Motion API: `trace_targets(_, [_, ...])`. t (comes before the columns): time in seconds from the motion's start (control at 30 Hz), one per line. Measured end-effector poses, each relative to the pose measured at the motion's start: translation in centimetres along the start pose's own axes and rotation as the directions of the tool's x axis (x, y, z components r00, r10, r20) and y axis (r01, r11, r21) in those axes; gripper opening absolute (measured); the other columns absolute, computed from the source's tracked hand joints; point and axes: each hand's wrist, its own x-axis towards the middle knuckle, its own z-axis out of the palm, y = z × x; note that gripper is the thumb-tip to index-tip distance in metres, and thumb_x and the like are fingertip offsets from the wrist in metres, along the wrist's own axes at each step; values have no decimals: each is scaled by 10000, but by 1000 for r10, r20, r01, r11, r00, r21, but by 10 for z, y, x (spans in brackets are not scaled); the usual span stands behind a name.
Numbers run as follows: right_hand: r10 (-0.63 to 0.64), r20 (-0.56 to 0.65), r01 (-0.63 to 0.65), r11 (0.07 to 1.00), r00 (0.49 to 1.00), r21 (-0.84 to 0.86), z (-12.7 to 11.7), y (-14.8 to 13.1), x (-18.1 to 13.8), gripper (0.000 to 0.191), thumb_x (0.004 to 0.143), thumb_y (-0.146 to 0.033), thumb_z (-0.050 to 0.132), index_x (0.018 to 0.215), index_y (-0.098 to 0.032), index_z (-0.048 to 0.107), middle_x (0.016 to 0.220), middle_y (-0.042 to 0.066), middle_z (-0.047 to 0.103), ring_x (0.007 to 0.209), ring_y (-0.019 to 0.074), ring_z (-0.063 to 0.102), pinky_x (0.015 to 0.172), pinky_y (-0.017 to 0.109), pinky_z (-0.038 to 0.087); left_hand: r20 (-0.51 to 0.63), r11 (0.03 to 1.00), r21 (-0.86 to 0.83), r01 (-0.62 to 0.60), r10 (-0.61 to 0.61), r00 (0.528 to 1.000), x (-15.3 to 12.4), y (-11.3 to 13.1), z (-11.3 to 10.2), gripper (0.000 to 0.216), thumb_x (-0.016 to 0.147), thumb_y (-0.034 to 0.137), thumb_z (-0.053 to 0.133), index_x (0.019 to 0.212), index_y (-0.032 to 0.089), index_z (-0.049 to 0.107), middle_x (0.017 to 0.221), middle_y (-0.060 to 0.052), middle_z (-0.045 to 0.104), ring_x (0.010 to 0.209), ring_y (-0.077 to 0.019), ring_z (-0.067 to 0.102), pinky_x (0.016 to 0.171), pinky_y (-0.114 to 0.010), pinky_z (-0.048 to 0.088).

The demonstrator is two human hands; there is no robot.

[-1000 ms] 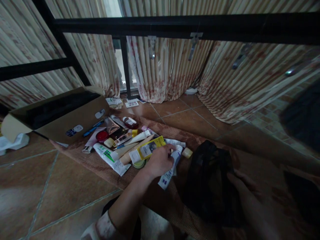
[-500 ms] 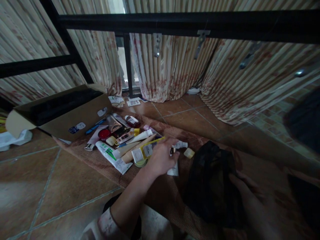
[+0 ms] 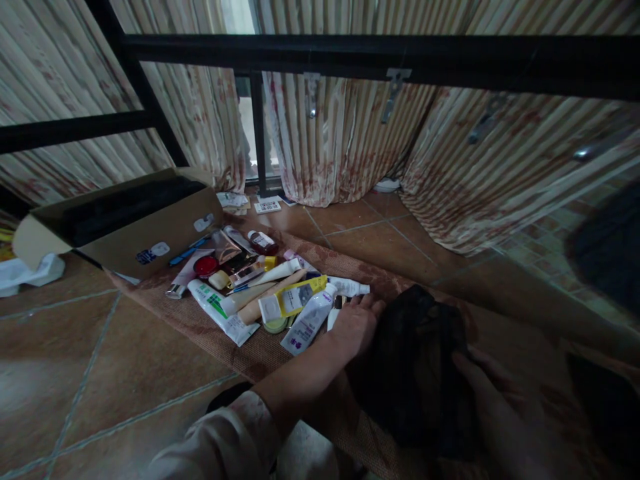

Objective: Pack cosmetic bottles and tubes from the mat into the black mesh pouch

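My left hand (image 3: 356, 325) lies palm down on the woven mat (image 3: 260, 347), fingers stretched out and touching the left edge of a black mesh bag (image 3: 415, 373). It holds nothing that I can see. Just left of it lies a white tube with purple print (image 3: 306, 321), beside a yellow tube (image 3: 295, 297) and a small white bottle (image 3: 350, 287). My right hand (image 3: 483, 383) grips the bag's right side. A pile of tubes and small cosmetics spreads further left, among them a green-and-white tube (image 3: 220, 310) and a red round lid (image 3: 205, 265).
An open cardboard box (image 3: 125, 223) lies on its side at the pile's left. A black metal bar (image 3: 380, 57) runs overhead, with striped curtains (image 3: 350, 147) behind it. White cloth (image 3: 27, 272) sits at far left. Brown floor tiles surround the mat.
My left hand held the white purple-print tube, let it go beside the yellow tube, then moved right to the bag's edge, covering the spot where a small pale block lay. The right hand stayed.
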Motion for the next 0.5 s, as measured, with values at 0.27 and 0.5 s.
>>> trace_targets(0.27, [-4,3,4,1000,1000,16,-3,6,3,323,608,-379,765,887,-217,740,710,6,704,635,192,617,528,258,472,11,995,-58,77,-76,997,-10,-2,-12,398,816,47,501,1206,118,538,1178,-161,633,1100,-258,592,966,-353,468])
trace_targets(0.5, [14,37,-16,998,999,60,-1,13,5,353,630,-398,779,941,-237,737,770,-3,730,703,195,658,565,240,494,-85,963,-215,160,-182,980,-18,-13,-32,500,732,163,650,1217,214,543,1052,-57,652,990,-224,619,900,-323,492])
